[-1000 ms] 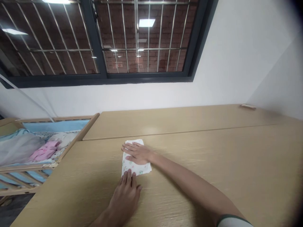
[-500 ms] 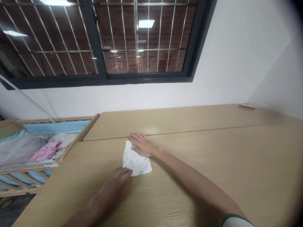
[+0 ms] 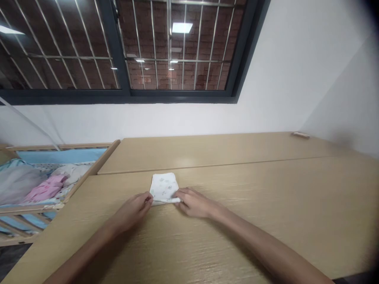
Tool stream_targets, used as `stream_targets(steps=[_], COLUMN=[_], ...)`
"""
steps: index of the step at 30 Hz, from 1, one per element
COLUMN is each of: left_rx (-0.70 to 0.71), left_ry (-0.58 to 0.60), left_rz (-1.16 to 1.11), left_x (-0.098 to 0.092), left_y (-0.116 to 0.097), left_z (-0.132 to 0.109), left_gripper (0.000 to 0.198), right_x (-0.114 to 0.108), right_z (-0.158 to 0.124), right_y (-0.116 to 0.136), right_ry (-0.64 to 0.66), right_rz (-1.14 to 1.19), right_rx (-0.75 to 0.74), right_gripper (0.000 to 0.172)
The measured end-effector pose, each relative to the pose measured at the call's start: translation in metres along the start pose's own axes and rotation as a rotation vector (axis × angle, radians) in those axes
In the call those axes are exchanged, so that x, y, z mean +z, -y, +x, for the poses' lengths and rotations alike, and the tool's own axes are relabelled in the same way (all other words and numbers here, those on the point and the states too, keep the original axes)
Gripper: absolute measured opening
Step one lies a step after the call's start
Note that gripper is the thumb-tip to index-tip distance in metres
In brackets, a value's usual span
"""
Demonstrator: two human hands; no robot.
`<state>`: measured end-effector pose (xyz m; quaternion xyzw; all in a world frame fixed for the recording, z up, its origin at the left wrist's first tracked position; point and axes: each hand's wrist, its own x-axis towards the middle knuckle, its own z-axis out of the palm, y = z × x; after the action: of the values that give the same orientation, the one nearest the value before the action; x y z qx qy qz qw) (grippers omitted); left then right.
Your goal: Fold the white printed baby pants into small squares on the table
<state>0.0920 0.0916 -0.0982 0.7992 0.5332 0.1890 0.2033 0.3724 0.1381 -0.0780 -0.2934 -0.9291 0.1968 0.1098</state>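
A small white cloth (image 3: 164,185) with a faint green print lies on the wooden tabletop (image 3: 237,221), its near edge folded over. My left hand (image 3: 139,206) pinches the near left corner between thumb and fingers. At the near right corner, my right hand (image 3: 191,202) is closed on the cloth's edge, fingers on top and thumb below. The far part of the cloth rests flat on the wood.
A wooden crib (image 3: 97,167) with blue lining stands against the table's left side, with a pink cloth (image 3: 47,188) and other bedding inside. A small flat object (image 3: 301,135) lies at the far right. Behind is a white wall with a barred window (image 3: 177,47).
My right hand has moved from the cloth's far edge to its near right corner. The left hand now pinches the near left corner. The cloth looks shorter, with its near edge folded.
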Motion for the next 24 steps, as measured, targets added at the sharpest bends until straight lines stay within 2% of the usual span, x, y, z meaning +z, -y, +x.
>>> stream_targets(steps=[5, 8, 13, 16, 20, 24], left_rx=[-0.034, -0.060, -0.149, -0.209, -0.271, -0.282], left_ry=[0.069, -0.012, -0.247, -0.339, -0.419, -0.454], left_rz=[-0.299, -0.344, -0.326, -0.265, -0.193, -0.131], left_x=[-0.025, -0.025, -0.015, -0.006, 0.011, 0.023], left_y=[0.007, 0.015, 0.029, 0.039, 0.052, 0.058], left_z=[0.012, 0.023, 0.054, 0.074, 0.091, 0.093], left_gripper=[0.038, 0.039, 0.044, 0.038, 0.026, 0.024], right_x=[-0.001, -0.001, 0.001, 0.007, 0.022, 0.032], right_z=[0.019, 0.030, 0.055, 0.071, 0.087, 0.091], right_y=[-0.015, -0.026, -0.044, -0.056, -0.071, -0.078], right_ry=[-0.136, -0.164, -0.282, -0.376, -0.473, -0.487], right_rz=[0.154, 0.182, 0.231, 0.251, 0.290, 0.290], right_rx=[0.128, 0.179, 0.254, 0.311, 0.412, 0.489], right_gripper=[0.030, 0.029, 0.022, 0.020, 0.030, 0.034])
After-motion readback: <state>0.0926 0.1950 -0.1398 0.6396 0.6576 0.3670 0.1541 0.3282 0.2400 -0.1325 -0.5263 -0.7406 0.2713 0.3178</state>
